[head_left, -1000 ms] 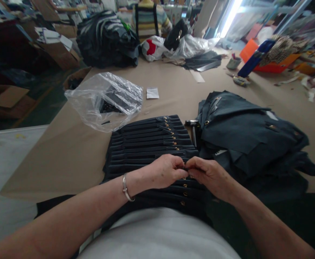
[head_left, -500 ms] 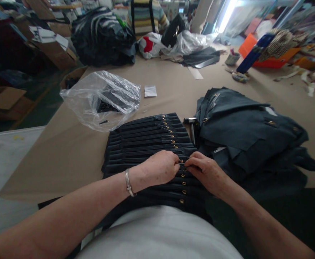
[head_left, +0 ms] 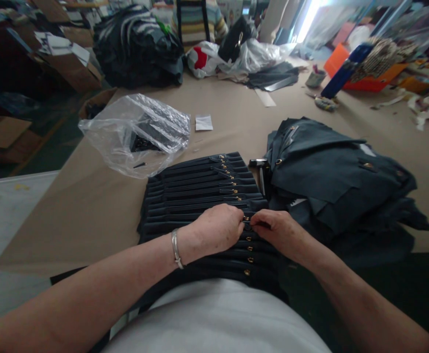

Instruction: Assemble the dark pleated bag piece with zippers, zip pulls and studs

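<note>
Dark zippered pieces lie overlapped in a row on the table before me, each with a gold zipper slider. Several sliders at the far end carry thin dark pulls; the nearer ones show bare gold loops. My left hand, a silver bangle on its wrist, is closed with its fingertips at a gold zipper slider midway down the row. Just right of that slider, my right hand pinches its thumb and fingers together at the piece's edge. Whatever is between them is too small to make out.
A clear plastic bag with small black items lies at the left, beside a white paper square. A small hammer rests against a heap of dark pieces on the right. Farther back stand a cup and an orange bin.
My right hand's fingers have shifted slightly and closed tighter near the slider. My left hand holds its place. The whole view has moved a little.
</note>
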{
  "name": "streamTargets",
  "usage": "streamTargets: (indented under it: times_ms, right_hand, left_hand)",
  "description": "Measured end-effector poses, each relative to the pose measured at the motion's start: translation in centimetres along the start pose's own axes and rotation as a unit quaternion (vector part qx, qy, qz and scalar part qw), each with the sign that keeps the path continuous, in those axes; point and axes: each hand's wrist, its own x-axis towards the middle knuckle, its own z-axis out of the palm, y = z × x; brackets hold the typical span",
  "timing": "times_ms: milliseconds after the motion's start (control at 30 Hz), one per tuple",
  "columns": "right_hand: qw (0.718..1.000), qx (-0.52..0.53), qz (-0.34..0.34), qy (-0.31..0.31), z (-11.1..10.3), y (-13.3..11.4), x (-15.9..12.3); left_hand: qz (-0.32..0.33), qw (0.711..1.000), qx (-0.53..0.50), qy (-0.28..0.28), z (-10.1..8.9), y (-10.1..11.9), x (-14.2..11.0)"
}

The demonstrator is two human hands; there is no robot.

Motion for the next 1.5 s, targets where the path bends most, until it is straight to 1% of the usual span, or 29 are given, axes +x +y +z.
streamTargets:
  times_ms: [267,600,733,867,933,1067,1133,1167,1233,1267,1300,1333,1400,1433,1467,1500]
  right_hand:
    - [0.998,-0.029,-0.012,-0.051,-0.4,0.1,0.5]
    - [0.992,-0.076,-0.022,-0.093,-0.8,-0.3,0.6]
    - [0.988,-0.118,-0.018,-0.101,-0.5,-0.4,0.9]
    - [0.987,-0.120,-0.001,-0.109,-0.3,-0.7,1.1]
    - [0.988,-0.111,0.009,-0.106,-0.4,-0.7,1.1]
    - [0.989,-0.102,0.017,-0.104,-0.6,-0.5,0.9]
    - [0.990,-0.113,0.013,-0.089,-0.8,-0.5,0.9]
    - [0.991,-0.116,0.007,-0.070,-0.9,-0.7,0.8]
    - [0.996,-0.091,-0.015,-0.009,-0.9,-1.4,0.6]
    - [0.997,-0.061,-0.031,0.022,-0.9,-2.0,0.6]
    - [0.997,-0.024,-0.047,0.048,-0.8,-2.6,0.5]
    - [0.996,0.011,-0.064,0.064,-0.6,-3.2,0.4]
    - [0.991,0.058,-0.094,0.080,-0.1,-4.4,0.4]
    - [0.989,0.065,-0.104,0.085,0.2,-5.0,0.4]
    - [0.988,0.062,-0.109,0.091,0.5,-5.4,0.4]
    - [0.987,0.056,-0.111,0.097,0.8,-5.7,0.5]
  left_hand:
    - [0.003,1.000,0.019,0.002,0.2,0.4,0.0]
    - [0.003,0.998,0.054,-0.006,0.4,0.5,-0.5]
    - [-0.015,0.997,0.067,-0.029,0.2,0.8,-0.5]
    - [-0.024,0.996,0.079,-0.042,0.1,0.8,-0.4]
    - [-0.021,0.996,0.085,-0.034,0.3,0.3,-0.4]
    - [-0.011,0.996,0.083,0.000,0.6,-0.9,-0.7]
    - [-0.018,0.998,0.055,0.018,0.5,-1.3,-0.9]
    - [-0.020,0.999,0.019,0.028,0.3,-1.4,-1.0]
    - [-0.024,0.993,-0.112,0.037,-0.1,-1.3,-1.2]
    - [-0.031,0.978,-0.205,0.027,-0.2,-1.2,-1.3]
    - [-0.043,0.951,-0.306,0.011,-0.4,-1.1,-1.3]
    - [-0.056,0.912,-0.406,-0.008,-0.5,-0.9,-1.4]
    - [-0.079,0.819,-0.567,-0.039,-0.5,-0.5,-1.5]
    - [-0.082,0.780,-0.619,-0.041,-0.4,-0.4,-1.5]
    - [-0.082,0.752,-0.653,-0.035,-0.3,-0.2,-1.6]
    - [-0.081,0.736,-0.672,-0.025,-0.1,-0.1,-1.6]
